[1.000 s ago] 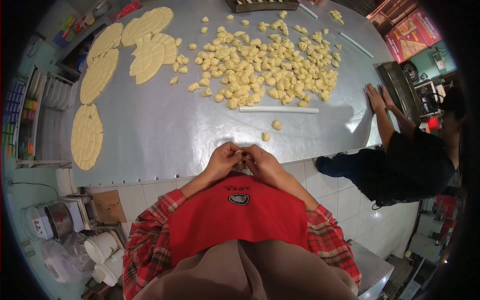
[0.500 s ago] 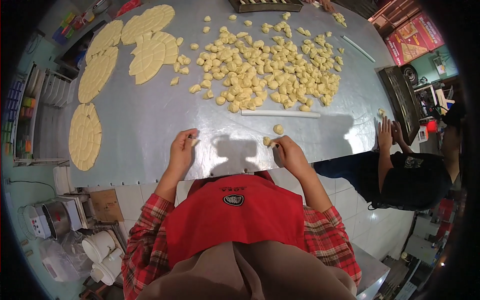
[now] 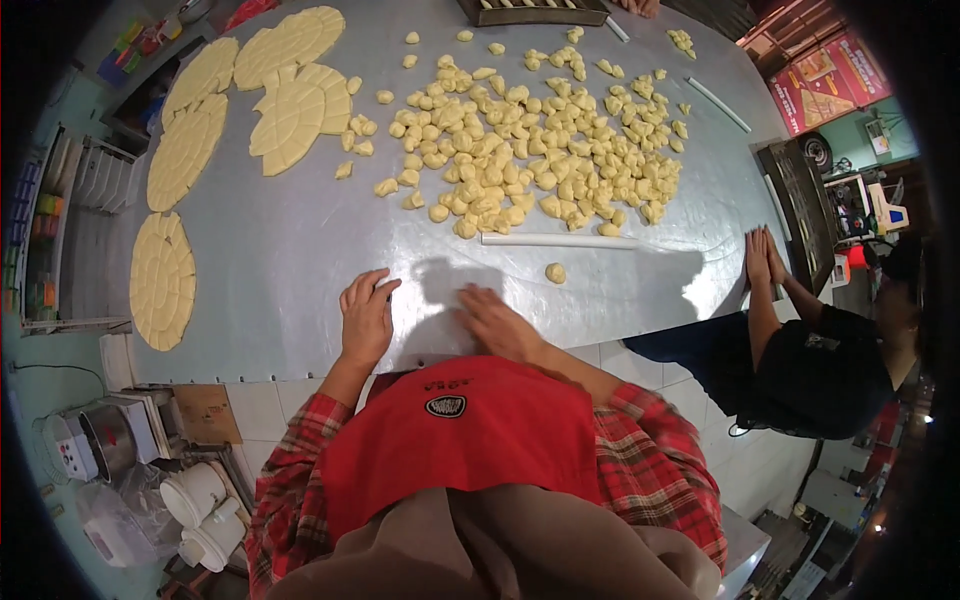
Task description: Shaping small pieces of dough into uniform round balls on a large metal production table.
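Note:
My left hand (image 3: 367, 318) rests at the near edge of the metal table, thumb apart from the loosely bent fingers, and no dough shows in it. To its right my right hand (image 3: 500, 325) lies palm down on the tabletop, fingers stretched out and a little blurred. Whatever may be under that palm is hidden. A single round dough ball (image 3: 555, 273) sits beyond and to the right of it. Farther off is a white rolling rod (image 3: 558, 240), with a wide spread of small dough lumps (image 3: 540, 150) behind it.
Flat dough sheets scored into pieces, one of them nearest (image 3: 163, 285), line the table's left side. Another thin rod (image 3: 718, 104) lies far right. At right, a co-worker's hands (image 3: 764, 258) are beside a dark tray (image 3: 800, 215). Another dark tray (image 3: 535, 12) stands at the far edge.
My right hand has swung left and flattened on the table. The dough bits seen at both hands are out of sight. The co-worker's hands at right have come together.

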Available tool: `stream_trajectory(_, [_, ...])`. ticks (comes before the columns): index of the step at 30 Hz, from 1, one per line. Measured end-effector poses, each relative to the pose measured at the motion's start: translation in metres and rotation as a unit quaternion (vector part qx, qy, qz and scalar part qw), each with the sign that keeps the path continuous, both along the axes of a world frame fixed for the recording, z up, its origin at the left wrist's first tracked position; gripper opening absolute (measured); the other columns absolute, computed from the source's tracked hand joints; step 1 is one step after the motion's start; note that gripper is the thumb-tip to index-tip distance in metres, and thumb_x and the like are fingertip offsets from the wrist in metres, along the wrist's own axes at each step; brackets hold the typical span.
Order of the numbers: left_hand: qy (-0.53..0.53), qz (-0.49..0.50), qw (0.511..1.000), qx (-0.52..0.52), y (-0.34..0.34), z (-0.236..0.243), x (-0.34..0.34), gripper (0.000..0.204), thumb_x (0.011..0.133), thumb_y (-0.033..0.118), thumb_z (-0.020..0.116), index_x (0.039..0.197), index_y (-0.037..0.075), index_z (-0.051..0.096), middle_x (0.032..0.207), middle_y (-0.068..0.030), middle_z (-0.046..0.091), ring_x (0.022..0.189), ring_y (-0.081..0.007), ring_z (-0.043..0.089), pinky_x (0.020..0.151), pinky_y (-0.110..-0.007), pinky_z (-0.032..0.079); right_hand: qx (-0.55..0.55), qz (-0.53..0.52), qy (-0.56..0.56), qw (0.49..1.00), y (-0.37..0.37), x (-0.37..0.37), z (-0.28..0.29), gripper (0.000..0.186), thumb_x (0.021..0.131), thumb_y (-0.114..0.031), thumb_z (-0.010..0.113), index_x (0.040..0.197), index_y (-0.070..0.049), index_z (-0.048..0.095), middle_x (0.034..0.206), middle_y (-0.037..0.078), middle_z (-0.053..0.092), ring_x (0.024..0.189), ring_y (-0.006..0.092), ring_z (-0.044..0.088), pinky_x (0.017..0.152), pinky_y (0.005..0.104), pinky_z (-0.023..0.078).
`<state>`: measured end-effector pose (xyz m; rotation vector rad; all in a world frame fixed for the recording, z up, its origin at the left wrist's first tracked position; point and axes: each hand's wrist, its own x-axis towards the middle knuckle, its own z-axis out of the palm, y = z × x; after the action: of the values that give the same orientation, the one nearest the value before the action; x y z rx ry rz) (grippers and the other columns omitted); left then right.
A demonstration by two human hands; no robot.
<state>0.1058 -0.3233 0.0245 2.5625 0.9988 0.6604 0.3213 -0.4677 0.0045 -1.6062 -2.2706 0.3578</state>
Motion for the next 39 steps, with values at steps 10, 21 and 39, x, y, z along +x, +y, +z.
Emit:
stream_trajectory(10, [-0.013,0.063,0.997,-0.044,0.013,-0.010,-0.002,0.023,0.078,0.020,0.068,0.099,0.010,0.063,0.099,-0.0051,0.058,0.096,-0.0249,0.054,0.085,-0.039,0.036,-0.024,-0.016,-0.008,1.000,0.030,-0.012,0.000,0.049,0.089,-0.023,0.049,0.135,-0.007,0.042,0.144,0.021,0.032,0.138,0.0359,0.023,0.113,0.0471,0.020])
stream_trajectory(21, [-0.078,0.015,0.995,-0.061,0.008,-0.003,0.000,0.020,0.077,0.011,0.068,0.097,0.012,0.069,0.098,-0.0045,0.062,0.089,-0.0241,0.057,0.083,-0.038,0.040,0.010,-0.033,0.000,0.999,0.033,-0.009,0.008,0.044,0.086,-0.019,0.053,0.129,-0.009,0.051,0.141,0.020,0.037,0.135,0.0389,0.026,0.110,0.0491,0.024])
stream_trajectory(39, [-0.064,0.011,0.998,-0.025,-0.005,-0.002,-0.009,0.058,0.071,0.008,0.067,0.126,0.007,0.050,0.137,-0.0159,0.042,0.123,-0.0333,0.043,0.101,-0.041,0.034,0.077,-0.284,0.088,0.952,0.003,0.076,0.021,0.010,0.080,-0.011,0.060,0.087,-0.005,0.057,0.079,0.015,0.055,0.078,0.0372,0.055,0.067,0.0461,0.047])
